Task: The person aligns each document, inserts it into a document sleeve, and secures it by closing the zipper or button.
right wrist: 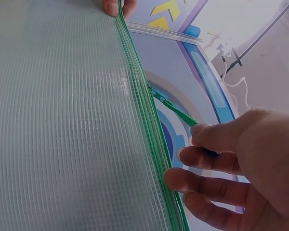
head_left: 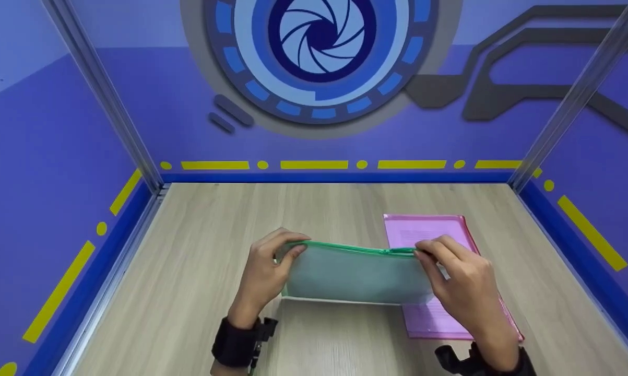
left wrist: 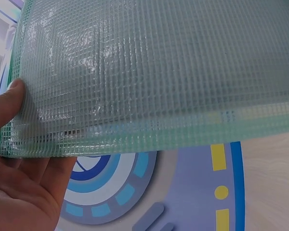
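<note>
A green-edged mesh zipper pouch (head_left: 355,274) is held up on its edge above the table, zipper side on top. My left hand (head_left: 267,266) pinches its upper left corner between thumb and fingers. In the right wrist view, my right hand (right wrist: 231,163) pinches the green cord pull (right wrist: 176,109) of the zipper between thumb and index finger. The slider sits toward the right part of the zipper in the head view. Through the mesh (left wrist: 135,72) something greyish shows faintly inside. A pink zipper pouch (head_left: 428,227) lies flat on the table, partly hidden behind the green pouch and my right hand.
The wooden table (head_left: 188,313) is bounded by blue walls (head_left: 157,120) at the back and sides. Metal posts (head_left: 105,94) stand at the back corners. A black strap (head_left: 235,342) with a camera mount is on the left wrist, and another on the right.
</note>
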